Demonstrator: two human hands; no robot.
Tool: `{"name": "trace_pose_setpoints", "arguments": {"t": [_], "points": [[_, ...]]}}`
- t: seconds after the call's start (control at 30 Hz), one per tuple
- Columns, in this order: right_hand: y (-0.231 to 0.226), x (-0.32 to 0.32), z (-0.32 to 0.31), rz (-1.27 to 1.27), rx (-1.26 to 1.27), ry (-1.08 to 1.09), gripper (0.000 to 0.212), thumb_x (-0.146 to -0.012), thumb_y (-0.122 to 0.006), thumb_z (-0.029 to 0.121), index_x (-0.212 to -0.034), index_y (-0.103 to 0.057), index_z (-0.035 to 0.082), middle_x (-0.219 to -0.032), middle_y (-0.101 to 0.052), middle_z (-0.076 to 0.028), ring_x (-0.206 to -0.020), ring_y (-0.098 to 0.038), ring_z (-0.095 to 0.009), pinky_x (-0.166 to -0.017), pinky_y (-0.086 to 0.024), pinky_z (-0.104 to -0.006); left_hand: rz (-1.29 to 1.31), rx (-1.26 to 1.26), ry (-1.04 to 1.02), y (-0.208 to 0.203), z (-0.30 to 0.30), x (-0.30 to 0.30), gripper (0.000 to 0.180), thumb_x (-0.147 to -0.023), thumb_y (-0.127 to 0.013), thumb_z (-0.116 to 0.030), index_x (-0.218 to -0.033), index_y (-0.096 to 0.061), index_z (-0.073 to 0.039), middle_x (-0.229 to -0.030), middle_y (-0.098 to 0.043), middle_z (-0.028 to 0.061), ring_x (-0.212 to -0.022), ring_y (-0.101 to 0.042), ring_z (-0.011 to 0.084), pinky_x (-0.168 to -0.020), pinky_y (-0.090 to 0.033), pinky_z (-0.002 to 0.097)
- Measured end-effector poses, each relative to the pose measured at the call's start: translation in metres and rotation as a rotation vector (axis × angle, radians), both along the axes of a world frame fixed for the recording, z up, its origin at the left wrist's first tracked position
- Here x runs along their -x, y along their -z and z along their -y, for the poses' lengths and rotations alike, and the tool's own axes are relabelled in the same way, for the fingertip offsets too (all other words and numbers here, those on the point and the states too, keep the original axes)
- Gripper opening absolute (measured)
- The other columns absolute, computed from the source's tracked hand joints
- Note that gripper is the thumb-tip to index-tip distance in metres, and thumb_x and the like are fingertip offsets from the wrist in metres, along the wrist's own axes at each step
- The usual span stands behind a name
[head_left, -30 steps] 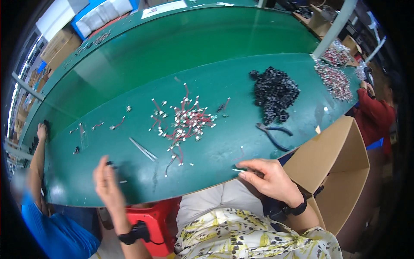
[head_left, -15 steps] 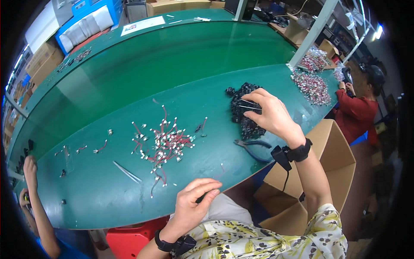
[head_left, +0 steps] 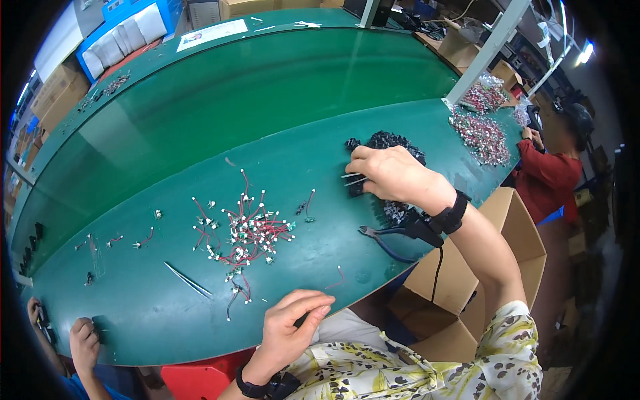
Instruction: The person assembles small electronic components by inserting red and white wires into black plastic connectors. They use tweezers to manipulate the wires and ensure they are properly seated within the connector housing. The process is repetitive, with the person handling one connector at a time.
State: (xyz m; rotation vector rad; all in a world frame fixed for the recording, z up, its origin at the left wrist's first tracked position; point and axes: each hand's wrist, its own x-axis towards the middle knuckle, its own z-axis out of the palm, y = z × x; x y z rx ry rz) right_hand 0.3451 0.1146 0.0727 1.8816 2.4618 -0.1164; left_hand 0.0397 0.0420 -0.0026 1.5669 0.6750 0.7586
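Note:
My right hand (head_left: 403,177) pinches a pair of silver tweezers (head_left: 355,179) at the left side of a pile of small black plastic parts (head_left: 393,140). A black part lies by the tweezer tips; whether they grip it I cannot tell. The hand covers the middle of the pile. At the table's near edge my left hand (head_left: 290,328) is curled, thumb against fingers, with something dark and mostly hidden between them. Dark-handled pliers (head_left: 390,245) lie below my right wrist. Left of centre spreads a heap of red wires with white connectors (head_left: 253,230).
Another pair of tweezers (head_left: 189,280) lies left of the wires. An open cardboard box (head_left: 440,287) stands beside me at the right. More wires (head_left: 480,137) are piled at the far right near a metal post (head_left: 483,57). Co-workers' hands (head_left: 85,343) show at left; a person in red (head_left: 547,170) sits right.
My right hand with the tweezers has moved left and slightly down, to the pile's left edge. My left hand stays curled near the table edge. The left co-worker's hand has come back from the black parts.

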Motion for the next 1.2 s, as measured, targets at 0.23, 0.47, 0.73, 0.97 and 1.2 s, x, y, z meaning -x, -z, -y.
{"name": "trace_pose_setpoints", "arguments": {"t": [0.23,0.47,0.73,0.97,1.2], "points": [[-0.001,0.003,0.016,-0.706,-0.115,0.154,0.024,-0.076,-0.076,0.013,-0.092,-0.067,-0.002,-0.094,-0.065,-0.012,-0.086,-0.063,-0.027,-0.077,-0.049,-0.0355,0.066,0.091,-0.035,0.006,0.001,-0.005,0.029,-0.086,-0.067,0.003,-0.114,-0.065,-0.002,-0.115,-0.06,0.0108,-0.092,-0.064,0.0178,-0.08,-0.054,0.0276],[0.003,0.075,0.085,-1.103,0.221,0.285,0.019,-0.079,-0.077,0.01,-0.091,-0.067,-0.001,-0.087,-0.064,-0.006,-0.081,-0.058,-0.009,-0.066,-0.047,-0.0259,0.381,0.311,-0.057,-0.019,-0.016,-0.039,0.05,-0.085,-0.065,0.008,-0.133,-0.051,0.0,-0.13,-0.046,0.0093,-0.111,-0.058,0.0186,-0.093,-0.053,0.029],[0.021,0.113,0.132,-1.512,0.255,0.487,0.032,-0.079,-0.078,0.006,-0.107,-0.064,0.0,-0.103,-0.064,-0.003,-0.095,-0.058,-0.008,-0.081,-0.052,-0.0242,0.285,0.174,-0.11,0.006,0.011,-0.004,0.048,-0.08,-0.069,0.012,-0.125,-0.057,0.002,-0.115,-0.05,0.0067,-0.107,-0.058,0.0171,-0.09,-0.054,0.029],[0.041,0.148,0.14,-1.502,0.121,0.448,0.028,-0.082,-0.077,0.011,-0.107,-0.067,0.001,-0.096,-0.067,-0.003,-0.084,-0.06,-0.006,-0.074,-0.05,-0.0219,0.097,-0.043,-0.197,-0.009,0.018,0.009,0.044,-0.077,-0.075,0.006,-0.118,-0.065,-0.007,-0.112,-0.054,0.0072,-0.103,-0.058,0.0152,-0.085,-0.054,0.0281],[0.046,0.143,0.144,-1.681,0.25,0.469,0.025,-0.086,-0.073,0.009,-0.107,-0.067,-0.003,-0.095,-0.068,-0.003,-0.089,-0.059,-0.007,-0.077,-0.05,-0.0228,0.272,0.221,-0.037,-0.004,0.013,0.017,0.034,-0.08,-0.071,0.01,-0.112,-0.064,0.002,-0.112,-0.057,0.0089,-0.102,-0.06,0.0156,-0.088,-0.055,0.0279]]}}
